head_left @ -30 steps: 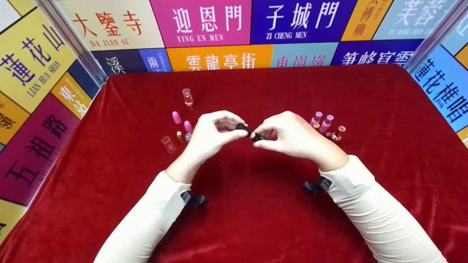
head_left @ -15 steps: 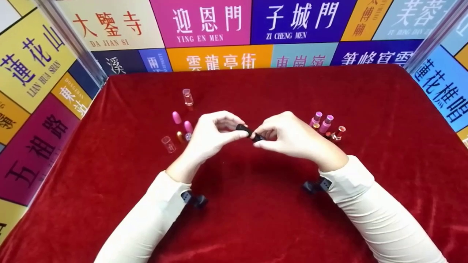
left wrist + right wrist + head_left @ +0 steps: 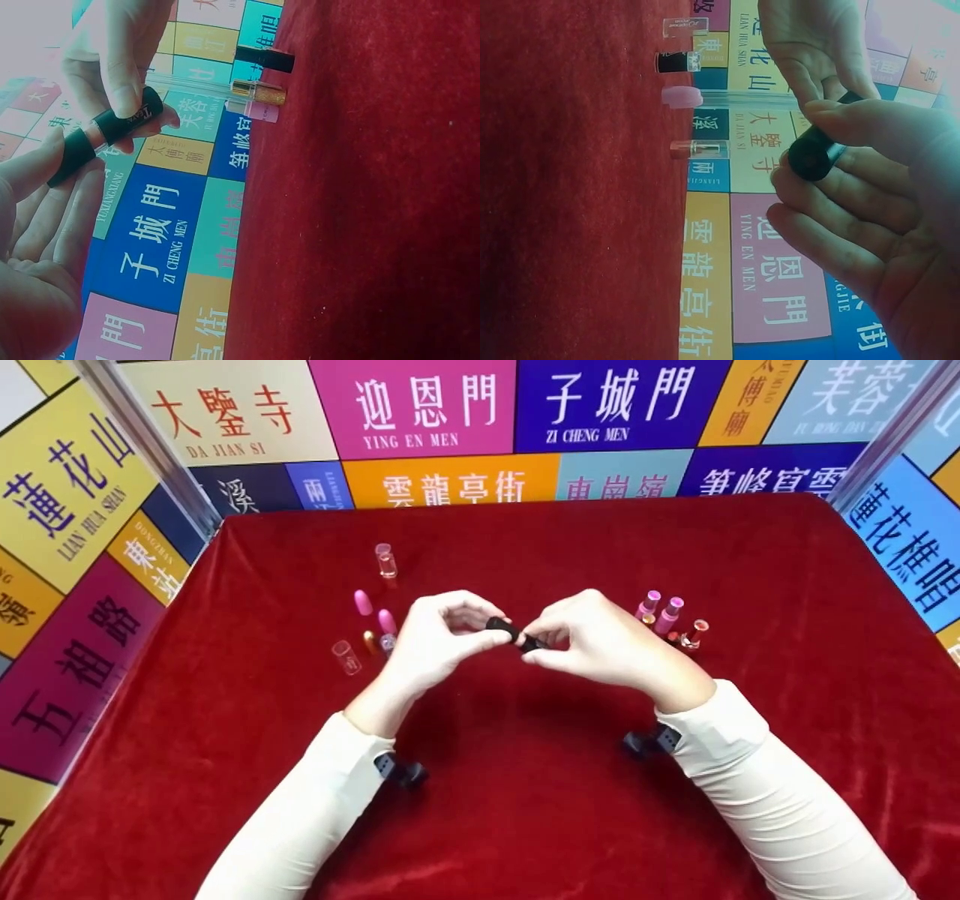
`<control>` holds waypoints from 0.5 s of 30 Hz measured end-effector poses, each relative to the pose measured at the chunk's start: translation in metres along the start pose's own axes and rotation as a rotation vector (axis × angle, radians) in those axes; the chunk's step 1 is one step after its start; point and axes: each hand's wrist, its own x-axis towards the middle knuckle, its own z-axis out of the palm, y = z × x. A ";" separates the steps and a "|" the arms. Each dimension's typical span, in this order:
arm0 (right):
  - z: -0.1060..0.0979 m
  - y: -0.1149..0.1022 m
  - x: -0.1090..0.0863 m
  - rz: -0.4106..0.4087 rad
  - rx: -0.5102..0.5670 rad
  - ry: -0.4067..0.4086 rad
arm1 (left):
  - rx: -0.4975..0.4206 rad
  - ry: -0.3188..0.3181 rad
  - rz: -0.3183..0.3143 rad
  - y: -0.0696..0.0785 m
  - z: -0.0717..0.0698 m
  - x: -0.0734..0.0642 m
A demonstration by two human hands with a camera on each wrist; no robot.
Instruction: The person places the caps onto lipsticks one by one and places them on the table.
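My left hand (image 3: 435, 634) pinches the black cap (image 3: 73, 159) of a lipstick between thumb and fingers. Opposite it, my right hand (image 3: 600, 641) pinches the black lipstick tube (image 3: 140, 118), which bears pale lettering. Cap and tube lie in one line above the table, and a narrow light band shows between them in the left wrist view. In the right wrist view, the round black end of the tube (image 3: 814, 157) faces the camera, with the right thumb over it. Fingers hide parts of both pieces.
On the red cloth (image 3: 510, 780), pink caps (image 3: 363, 602), clear caps (image 3: 346, 657) and a gold-coloured piece (image 3: 370, 640) stand left of the hands. Several uncapped lipsticks, pink ones (image 3: 668, 615) and a red one (image 3: 699, 634) among them, stand at the right, partly behind the right wrist.
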 end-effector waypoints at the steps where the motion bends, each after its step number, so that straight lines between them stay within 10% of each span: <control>1: 0.000 0.000 0.000 0.000 0.001 -0.003 | 0.000 0.000 0.001 0.000 0.000 0.000; 15: 0.002 0.000 0.000 -0.106 -0.047 0.079 | -0.025 -0.014 0.030 0.006 -0.002 -0.002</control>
